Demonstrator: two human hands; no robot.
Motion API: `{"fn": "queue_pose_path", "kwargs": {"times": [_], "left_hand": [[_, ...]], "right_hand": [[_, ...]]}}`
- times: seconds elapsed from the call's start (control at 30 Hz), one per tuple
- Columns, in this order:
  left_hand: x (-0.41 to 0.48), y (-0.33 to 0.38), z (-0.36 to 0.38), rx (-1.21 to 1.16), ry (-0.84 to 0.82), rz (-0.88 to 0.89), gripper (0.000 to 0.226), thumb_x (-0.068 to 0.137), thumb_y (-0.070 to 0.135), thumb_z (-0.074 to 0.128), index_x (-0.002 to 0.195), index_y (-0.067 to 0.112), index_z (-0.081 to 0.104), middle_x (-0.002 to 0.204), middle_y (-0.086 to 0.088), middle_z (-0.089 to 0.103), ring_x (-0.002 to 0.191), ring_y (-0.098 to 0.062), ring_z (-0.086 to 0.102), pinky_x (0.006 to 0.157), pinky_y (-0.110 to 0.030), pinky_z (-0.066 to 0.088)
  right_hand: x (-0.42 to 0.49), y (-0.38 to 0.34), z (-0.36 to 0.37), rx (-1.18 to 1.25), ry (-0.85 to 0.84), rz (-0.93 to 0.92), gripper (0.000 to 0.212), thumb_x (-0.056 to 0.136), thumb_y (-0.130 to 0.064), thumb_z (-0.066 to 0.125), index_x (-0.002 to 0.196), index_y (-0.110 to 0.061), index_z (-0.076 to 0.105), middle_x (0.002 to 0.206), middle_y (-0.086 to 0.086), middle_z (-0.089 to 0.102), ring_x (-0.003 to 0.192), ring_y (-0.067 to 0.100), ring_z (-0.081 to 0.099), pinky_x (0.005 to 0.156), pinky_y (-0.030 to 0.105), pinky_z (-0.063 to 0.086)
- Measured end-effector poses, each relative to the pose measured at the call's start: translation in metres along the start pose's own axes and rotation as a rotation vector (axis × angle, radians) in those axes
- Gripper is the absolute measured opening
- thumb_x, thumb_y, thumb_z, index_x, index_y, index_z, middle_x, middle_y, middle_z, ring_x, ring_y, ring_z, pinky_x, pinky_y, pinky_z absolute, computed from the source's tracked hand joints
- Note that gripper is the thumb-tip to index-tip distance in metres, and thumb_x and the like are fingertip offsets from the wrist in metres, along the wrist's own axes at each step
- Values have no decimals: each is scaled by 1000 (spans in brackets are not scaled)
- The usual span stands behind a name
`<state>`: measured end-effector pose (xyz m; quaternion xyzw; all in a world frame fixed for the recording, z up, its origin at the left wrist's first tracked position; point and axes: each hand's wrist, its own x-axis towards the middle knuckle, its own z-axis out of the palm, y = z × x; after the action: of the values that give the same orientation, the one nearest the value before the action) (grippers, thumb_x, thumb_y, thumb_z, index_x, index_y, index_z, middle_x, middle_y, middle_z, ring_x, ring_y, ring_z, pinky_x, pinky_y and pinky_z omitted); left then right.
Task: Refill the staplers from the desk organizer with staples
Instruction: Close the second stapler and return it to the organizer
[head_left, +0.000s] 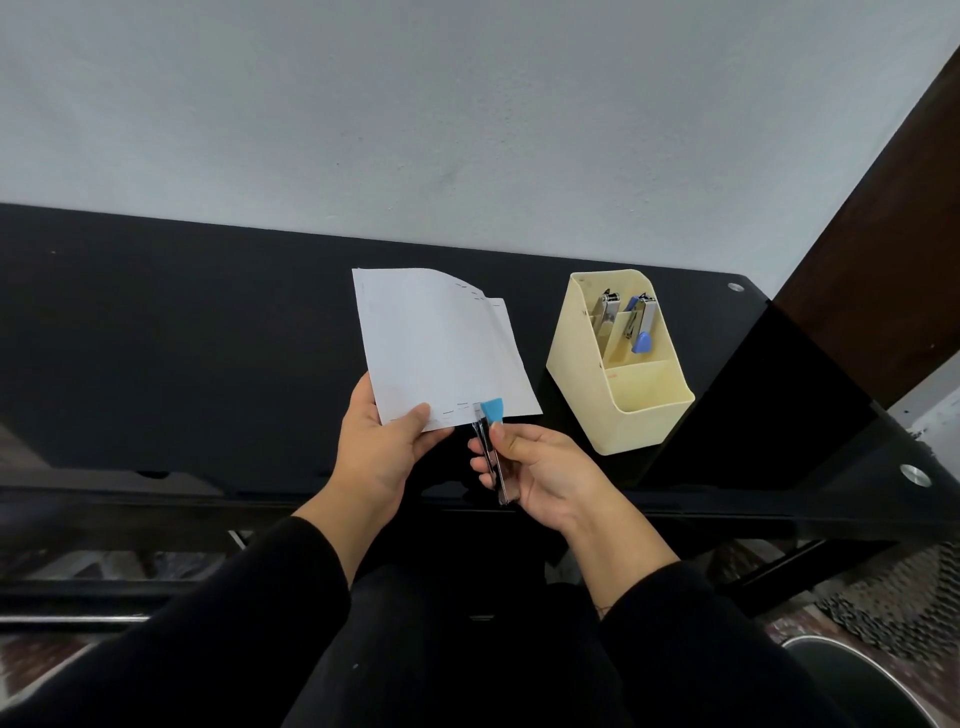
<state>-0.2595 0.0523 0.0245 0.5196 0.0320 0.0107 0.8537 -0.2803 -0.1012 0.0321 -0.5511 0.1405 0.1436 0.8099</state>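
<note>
While two black sleeves (260, 623) reach in from six o'clock, with the rim of a metal bin (857, 675) at five o'clock beside them, the left hand (387, 447) pinches the near edge of a sheet of white paper (436, 343), thumb on top, and holds it lifted over the counter (208, 338). Just at its three o'clock, the right hand (540, 467) has its fingers curled round a slim metal stapler (487, 441). The stapler's blue tip meets the paper's near edge, next to a short row of staples already in the sheet; whether the tip bites the paper I cannot tell. More staples mark the paper's far corner, and a second sheet peeks out behind it. At three o'clock from the paper, near but apart, a cream organizer (631, 415) stands on the black counter. Its far compartments hold a silver stapler (607, 314) and, at its three o'clock, a blue-trimmed stapler (641, 327), both tilted. A pale wall (467, 104) rises at twelve o'clock.
</note>
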Motion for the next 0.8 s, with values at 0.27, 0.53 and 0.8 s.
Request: {"fn": "queue_pose_path", "kwargs": {"times": [0.27,0.53,0.8], "left_hand": [[-1,-2,1,9,-22,-4,46,86,-9,50,108,31,52,113,1,62,99,-20,64,69,-30,55],[-1,-1,2,6,-23,-14,46,86,-10,49,109,30,52,115,-1,60,101,-22,62,69,-30,56],[0,2,0,4,27,-38,44,85,-10,50,109,27,51,116,-3,60,102,-23,62,68,-29,56]], "right_hand": [[4,3,3,-33,80,-9,8,84,-8,61,80,-1,62,59,7,68,48,15,61,46,23,51],[4,4,4,-23,94,-12,11,84,-11,62,83,0,61,60,8,68,48,15,60,46,23,50],[-4,-5,-4,-11,-27,71,20,84,-17,60,93,0,63,75,11,71,59,18,65,55,26,55]]}}
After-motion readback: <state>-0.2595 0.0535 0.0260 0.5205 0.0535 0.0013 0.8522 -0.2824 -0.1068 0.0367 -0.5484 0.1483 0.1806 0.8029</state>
